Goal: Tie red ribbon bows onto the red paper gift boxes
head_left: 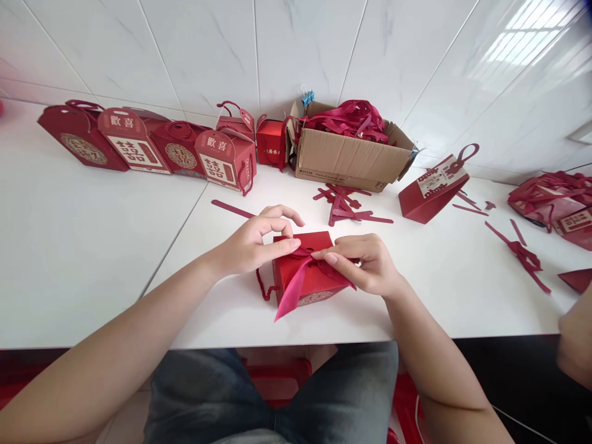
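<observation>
A red gift box stands on the white table near its front edge. Across its top lies a crimson satin ribbon, with one tail hanging over the front. My left hand pinches the ribbon between thumb and finger at the top left of the box. From the other side, my right hand grips the ribbon between thumb and forefinger near the knot. A dark red twisted cord hangs at the box's left side.
Several finished boxes line the wall at left. A cardboard carton of ribbons stands behind, with loose red strips before it. A triangular box is at right. Another person's arm shows at the right edge.
</observation>
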The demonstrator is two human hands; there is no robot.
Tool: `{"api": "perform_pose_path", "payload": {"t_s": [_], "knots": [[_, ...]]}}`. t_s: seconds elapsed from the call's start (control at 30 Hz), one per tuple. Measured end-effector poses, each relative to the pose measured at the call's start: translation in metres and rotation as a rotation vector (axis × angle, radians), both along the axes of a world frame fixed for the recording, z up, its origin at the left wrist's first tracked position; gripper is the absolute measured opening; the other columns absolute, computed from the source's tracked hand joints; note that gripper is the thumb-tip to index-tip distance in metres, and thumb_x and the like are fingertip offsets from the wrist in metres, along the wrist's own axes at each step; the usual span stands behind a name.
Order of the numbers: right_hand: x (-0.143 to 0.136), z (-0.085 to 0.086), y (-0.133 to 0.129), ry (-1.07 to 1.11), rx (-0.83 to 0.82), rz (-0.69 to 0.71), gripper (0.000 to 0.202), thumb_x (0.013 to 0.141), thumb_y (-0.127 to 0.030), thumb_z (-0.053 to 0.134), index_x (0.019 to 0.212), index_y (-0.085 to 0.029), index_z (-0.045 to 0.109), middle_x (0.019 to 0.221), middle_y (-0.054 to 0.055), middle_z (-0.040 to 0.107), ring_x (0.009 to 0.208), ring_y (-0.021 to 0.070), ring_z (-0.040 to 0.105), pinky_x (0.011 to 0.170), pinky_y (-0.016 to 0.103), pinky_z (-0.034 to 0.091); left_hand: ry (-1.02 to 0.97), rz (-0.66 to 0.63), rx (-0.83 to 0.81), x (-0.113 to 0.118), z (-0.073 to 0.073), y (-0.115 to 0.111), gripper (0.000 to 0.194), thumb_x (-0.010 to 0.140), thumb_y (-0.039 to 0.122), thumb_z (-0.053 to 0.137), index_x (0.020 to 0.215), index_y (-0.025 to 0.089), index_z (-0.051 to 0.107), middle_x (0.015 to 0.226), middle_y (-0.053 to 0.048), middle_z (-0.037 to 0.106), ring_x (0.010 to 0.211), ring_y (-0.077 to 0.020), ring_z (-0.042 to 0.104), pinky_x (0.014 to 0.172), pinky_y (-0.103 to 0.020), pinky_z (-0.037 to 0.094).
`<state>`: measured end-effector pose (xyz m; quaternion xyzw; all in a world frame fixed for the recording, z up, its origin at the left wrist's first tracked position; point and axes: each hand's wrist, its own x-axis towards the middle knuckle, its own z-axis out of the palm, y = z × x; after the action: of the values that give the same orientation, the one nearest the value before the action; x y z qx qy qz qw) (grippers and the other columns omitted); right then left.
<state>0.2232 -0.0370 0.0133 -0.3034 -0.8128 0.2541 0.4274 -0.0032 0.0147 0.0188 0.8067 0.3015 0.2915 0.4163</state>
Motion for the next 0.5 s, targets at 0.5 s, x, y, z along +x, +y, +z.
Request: {"api": "perform_pose_path", "payload": {"t_s": [0.5], "knots": [[0.004,-0.012,0.011,0.378,-0.353,-0.138,0.028,0.090,-0.047,0.057,0.097,-0.023,0.070,0.056,-0.004,0.044,0.047,0.0083,0.038,0.046,0.023,0.034,-0.195,-0.068,-0.189,0.004,-0.006,-0.002,0.054,0.092,0.054,0.044,0.057,0.016,0.059,0.105,-0.010,0.062,0.120,-0.0277,0.049,0.098,-0.036,0.043]]}}
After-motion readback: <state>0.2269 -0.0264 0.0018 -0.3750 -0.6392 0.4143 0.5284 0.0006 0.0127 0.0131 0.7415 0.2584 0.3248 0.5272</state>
